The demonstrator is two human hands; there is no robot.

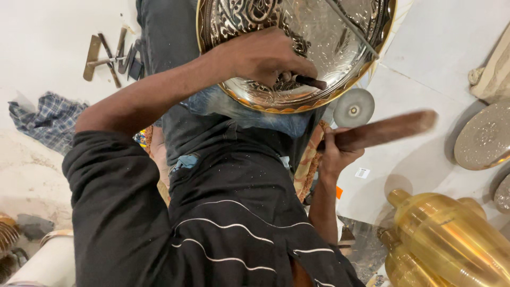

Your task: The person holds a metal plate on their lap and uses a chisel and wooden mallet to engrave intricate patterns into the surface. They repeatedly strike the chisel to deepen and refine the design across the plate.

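Bright, even light; glare on the engraved tray (319, 48); the wooden mallet (382, 130) smears, probably motion blur.

The engraved metal tray (319, 32) lies at twelve o'clock on the person's lap. Loose tools (111, 56) lie at ten o'clock, brass vessels (446, 239) at four, a checked cloth (45, 119) at nine.

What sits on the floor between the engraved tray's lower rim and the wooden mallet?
In the head view, a small round metal disc lies on the pale floor between the engraved tray and the wooden mallet.
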